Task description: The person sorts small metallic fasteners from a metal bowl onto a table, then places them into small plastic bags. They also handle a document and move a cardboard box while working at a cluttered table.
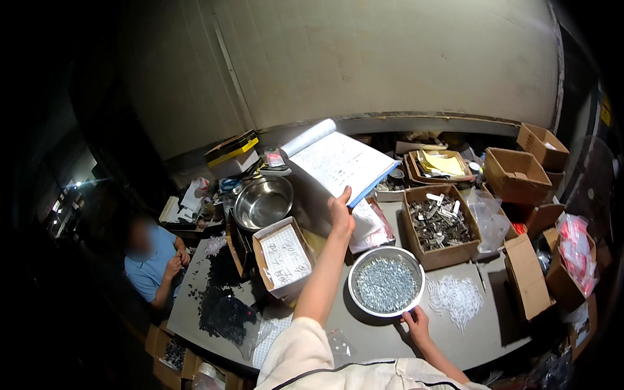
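Observation:
My left hand point(340, 213) is closed on the near corner of a notepad point(341, 159), held up above the middle of the table. Its written page faces up, the upper sheets are rolled back at the far left, and a blue edge shows along its right side. My right hand point(417, 326) pinches the near right rim of a round metal bowl point(354, 296) full of small silvery metal pieces, perhaps screws. Just right of that bowl lies a loose pile of small white plastic pieces point(456, 301). A thin pen-like tool point(480, 276) lies beyond the pile.
A cardboard box of metal parts point(416, 244) stands behind the bowl. Left are a labelled white box point(266, 250), an empty steel bowl point(263, 224) and black small parts point(224, 315). More cartons point(517, 175) crowd the right. A person in blue point(149, 260) sits at the left edge.

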Demonstrator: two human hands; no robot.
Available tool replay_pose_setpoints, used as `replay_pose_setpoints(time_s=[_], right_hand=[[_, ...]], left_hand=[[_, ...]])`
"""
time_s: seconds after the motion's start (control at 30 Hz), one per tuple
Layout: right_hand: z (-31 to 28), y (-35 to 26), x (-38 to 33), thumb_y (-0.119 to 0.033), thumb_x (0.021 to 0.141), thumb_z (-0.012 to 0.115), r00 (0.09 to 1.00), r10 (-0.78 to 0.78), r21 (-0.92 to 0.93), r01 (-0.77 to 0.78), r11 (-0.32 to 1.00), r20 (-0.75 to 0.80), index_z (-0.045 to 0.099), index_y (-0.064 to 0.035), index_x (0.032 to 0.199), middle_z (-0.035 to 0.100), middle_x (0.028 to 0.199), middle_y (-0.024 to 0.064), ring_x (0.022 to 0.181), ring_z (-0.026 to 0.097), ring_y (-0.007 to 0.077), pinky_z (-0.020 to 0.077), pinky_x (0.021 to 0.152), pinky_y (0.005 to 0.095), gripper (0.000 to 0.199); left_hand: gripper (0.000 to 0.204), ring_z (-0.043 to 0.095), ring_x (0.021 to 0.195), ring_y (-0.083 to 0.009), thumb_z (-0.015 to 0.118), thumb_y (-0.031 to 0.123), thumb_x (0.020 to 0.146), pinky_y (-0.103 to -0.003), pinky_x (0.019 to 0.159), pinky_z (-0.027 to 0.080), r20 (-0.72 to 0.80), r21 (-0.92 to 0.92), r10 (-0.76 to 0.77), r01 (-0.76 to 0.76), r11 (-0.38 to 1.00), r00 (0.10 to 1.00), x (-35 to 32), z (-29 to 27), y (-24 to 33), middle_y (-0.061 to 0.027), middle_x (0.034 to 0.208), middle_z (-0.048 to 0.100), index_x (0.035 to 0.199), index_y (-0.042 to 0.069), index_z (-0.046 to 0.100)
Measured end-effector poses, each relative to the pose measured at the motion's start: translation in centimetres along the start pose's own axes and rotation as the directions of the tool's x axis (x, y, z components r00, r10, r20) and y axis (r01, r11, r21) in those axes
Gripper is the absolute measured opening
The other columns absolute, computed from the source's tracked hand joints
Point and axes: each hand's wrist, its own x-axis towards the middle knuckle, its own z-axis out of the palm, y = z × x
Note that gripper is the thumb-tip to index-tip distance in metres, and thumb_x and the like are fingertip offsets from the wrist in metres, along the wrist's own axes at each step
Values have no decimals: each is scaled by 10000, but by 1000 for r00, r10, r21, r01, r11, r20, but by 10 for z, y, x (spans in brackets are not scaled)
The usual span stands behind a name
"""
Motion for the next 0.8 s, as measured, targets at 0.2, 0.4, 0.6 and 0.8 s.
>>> replay_pose_setpoints(time_s=[0.2,0.4,0.6,0.8], right_hand=[[-55,-33,13,-124,869,705,900,323,235,-395,888,293,668,36,1082,714,895,104,755,691,163,559,715,274,269],[-103,-104,54,-310,948,619,997,82,222,-78,972,-6,645,52,1071,675,853,83,765,653,170,535,752,316,384],[-101,-168,107,-588,1020,418,972,174,263,-212,941,160,607,-8,1217,705,1018,92,870,698,186,567,749,335,642],[-95,-155,131,-480,966,614,932,262,264,-326,908,250,639,-33,1097,655,846,37,677,655,116,603,642,294,467]], left_hand=[[411,622,1126,-262,635,17,903,-388,985,487,239,52,-161,153,987,957,-158,-45,44,-165,1234,632,1286,-92,532],[497,622,1165,-291,645,36,879,-403,1022,479,288,176,-367,328,928,884,-270,-134,83,-181,1290,622,1338,-94,505],[563,641,1116,-285,728,77,809,-387,1006,476,242,290,-523,454,843,817,-345,-179,79,-187,1248,643,1304,-115,538],[600,634,1115,-251,772,118,778,-351,993,466,174,405,-595,494,770,785,-392,-209,70,-154,1224,659,1295,-99,558]])
